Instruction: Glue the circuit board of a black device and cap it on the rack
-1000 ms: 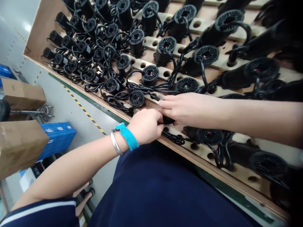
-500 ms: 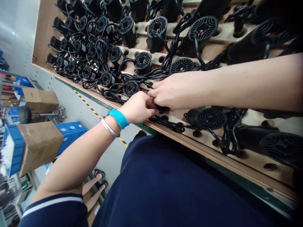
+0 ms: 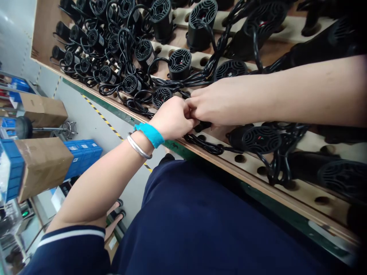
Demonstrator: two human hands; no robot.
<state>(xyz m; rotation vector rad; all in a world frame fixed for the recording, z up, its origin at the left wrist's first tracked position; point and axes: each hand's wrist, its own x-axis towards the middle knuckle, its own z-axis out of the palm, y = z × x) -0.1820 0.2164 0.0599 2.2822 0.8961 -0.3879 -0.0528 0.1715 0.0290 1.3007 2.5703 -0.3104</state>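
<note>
1. Head view: I see the left hand (image 3: pixel 172 117) at the near edge of the wooden crate (image 3: pixel 43 34), fingers curled; I can't tell whether they grip anything.
2. Right hand (image 3: pixel 213 102) reaches in from the other side, fingertips bunched against the left's; its grip is hidden from me too.
3. A dark part (image 3: pixel 204 125) shows just under both hands, inside the crate, mostly covered.
4. A cord coil (image 3: pixel 205 145) lies just below it.
5. One grilled cylinder (image 3: pixel 162 96) stands beside the left hand.
</note>
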